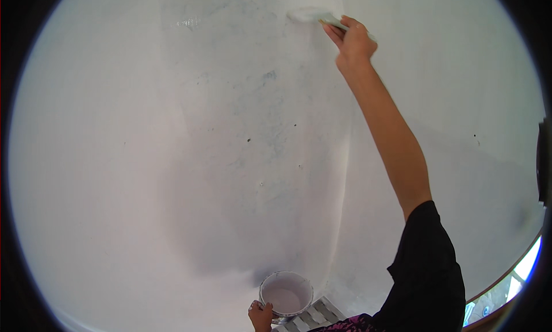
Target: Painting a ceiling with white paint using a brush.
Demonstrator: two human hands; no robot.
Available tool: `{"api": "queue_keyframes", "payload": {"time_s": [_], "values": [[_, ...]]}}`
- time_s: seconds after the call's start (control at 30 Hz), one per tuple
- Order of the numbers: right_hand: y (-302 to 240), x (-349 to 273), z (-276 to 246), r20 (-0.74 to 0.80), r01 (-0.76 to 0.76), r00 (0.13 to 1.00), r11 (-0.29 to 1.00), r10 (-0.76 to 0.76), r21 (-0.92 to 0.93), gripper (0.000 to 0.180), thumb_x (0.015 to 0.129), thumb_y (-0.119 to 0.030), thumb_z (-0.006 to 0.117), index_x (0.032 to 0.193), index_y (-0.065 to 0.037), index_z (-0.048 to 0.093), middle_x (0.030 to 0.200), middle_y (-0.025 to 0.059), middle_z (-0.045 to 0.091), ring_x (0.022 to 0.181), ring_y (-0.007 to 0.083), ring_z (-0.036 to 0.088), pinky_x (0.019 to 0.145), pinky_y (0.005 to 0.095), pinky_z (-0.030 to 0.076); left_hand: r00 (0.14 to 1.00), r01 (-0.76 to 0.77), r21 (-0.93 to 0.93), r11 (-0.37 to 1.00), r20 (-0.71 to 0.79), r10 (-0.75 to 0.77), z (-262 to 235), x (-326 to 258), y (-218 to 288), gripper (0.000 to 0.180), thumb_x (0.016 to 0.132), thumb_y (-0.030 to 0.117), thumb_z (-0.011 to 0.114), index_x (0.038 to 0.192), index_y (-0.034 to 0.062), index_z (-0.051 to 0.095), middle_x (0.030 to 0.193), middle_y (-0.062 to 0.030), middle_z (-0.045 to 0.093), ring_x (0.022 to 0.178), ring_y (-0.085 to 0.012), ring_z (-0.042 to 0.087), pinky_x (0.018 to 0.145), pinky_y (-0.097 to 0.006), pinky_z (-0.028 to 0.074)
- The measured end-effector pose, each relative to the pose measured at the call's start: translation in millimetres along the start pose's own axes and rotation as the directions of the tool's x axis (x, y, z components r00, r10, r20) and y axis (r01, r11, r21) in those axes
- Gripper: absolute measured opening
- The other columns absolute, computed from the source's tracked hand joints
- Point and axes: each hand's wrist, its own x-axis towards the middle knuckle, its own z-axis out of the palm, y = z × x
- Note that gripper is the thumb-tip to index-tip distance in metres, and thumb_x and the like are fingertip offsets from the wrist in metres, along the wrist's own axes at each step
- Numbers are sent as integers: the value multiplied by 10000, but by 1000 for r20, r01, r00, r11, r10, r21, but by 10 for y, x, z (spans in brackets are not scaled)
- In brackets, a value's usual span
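Observation:
My right hand (355,41) is raised high on the outstretched right arm, closed around the handle of a paintbrush (310,14). The brush's wide, pale head lies against the white wall (230,102), left of the corner. Low in the view, my left hand (260,316) grips the rim of a round paint bucket (310,292) at its left side. Whitish, faintly pink paint (284,299) is inside the bucket. Grey-blue patches and several small dark holes mark the wall below the brush. A wet, shiny smear (187,22) shows at upper left.
A vertical corner line (343,182) separates this wall from the right-hand wall (454,90). Beneath the bucket is a grey slatted surface (313,316). A bright window-like opening (500,297) shows at lower right, and a dark object (542,162) sits at the right rim.

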Motion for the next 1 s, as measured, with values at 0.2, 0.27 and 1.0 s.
{"api": "queue_keyframes", "payload": {"time_s": [0.2, 0.27, 1.0], "values": [[-420, 542, 208, 332, 283, 919, 942, -213, -181, 142, 864, 5, 617, 976, 76, 668, 966, 177, 662, 837, 265, 693, 760, 333, 617, 984, -179, 108, 978, 45, 175, 38, -22, 64, 212, 849, 197, 665, 750, 64, 531, 665, -86, 587, 589, -271, 587, 516, -467, 463], [-436, 669, 495, 457, 437, 837, 870, -301, -228, 203, 911, -63, 627, 1050, 82, 658, 979, 177, 671, 876, 246, 683, 802, 325, 606, 971, -236, 108, 966, -7, 238, 48, -69, 4, 219, 854, 195, 656, 747, 57, 524, 636, -94, 593, 561, -260, 595, 508, -445, 476], [16, -318, -1978, 996, 920, 92, 386, -24, -75, 334, 636, 112, 664, 903, -80, 720, 969, 122, 684, 935, 295, 673, 831, 360, 570, 998, -16, 75, 997, -64, 21, -56, 36, -1, 229, 771, 49, 648, 703, 16, 432, 624, -68, 500, 480, -184, 597, 381, -376, 565]]}}
